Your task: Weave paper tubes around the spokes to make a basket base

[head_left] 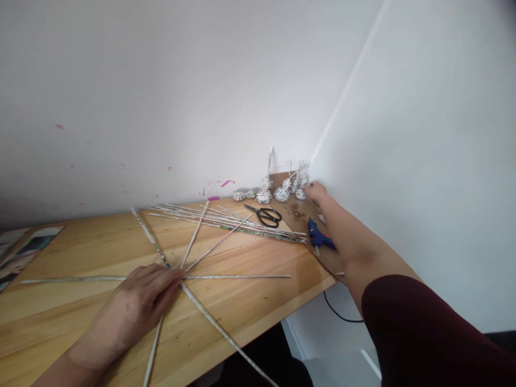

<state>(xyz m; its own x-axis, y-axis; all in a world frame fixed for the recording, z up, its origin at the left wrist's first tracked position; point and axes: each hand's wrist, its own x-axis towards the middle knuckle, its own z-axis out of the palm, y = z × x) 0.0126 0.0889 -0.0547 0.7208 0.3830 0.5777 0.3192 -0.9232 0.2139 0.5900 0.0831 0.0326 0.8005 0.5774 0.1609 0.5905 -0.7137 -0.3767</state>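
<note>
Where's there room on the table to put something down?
Bare wood lies between the printed paper and the spread sticks, and between their right-pointing stick and the table's front edge. The back-right corner's crowded: scissors, glue gun, wrapped figures.

Centre of the radiating sticks (237,277) hidden under the left hand (143,293)

I count seven rolled-paper spokes (237,277) fanning out lower left of the frame, plus a mid-frame bundle of paper sticks (250,228) too overlapped to tally. One pair of scissors (258,210), one glue gun (318,236), one black cable (349,320), at least four woven paper figures (264,196).
</note>
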